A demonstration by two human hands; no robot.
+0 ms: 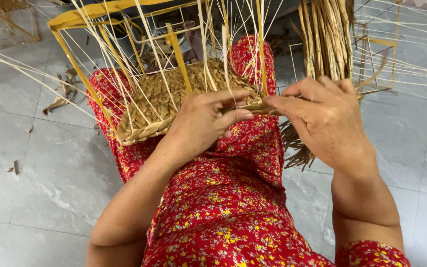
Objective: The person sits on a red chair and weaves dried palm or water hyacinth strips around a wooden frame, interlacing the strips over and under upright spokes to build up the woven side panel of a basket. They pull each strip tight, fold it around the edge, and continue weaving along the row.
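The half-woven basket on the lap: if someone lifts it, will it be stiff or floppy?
The basket probably holds its shape, since a frame runs through it. Its thin loose stalks likely bend and snag. It looks light.

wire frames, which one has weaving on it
The frame on the lap, under both hands, carries woven straw. The bare frame on the floor at right has none.

A home craft spot on a floor, used for basket weaving. Grey marbled floor tiles (pixel 40 183) lie below the left hand (pixel 201 121), strewn with dry leaf scraps (pixel 58 101). Above the right hand (pixel 324 118) hangs a bundle of dried straw (pixel 324 37); beside it rest bare wire frames (pixel 376 54).
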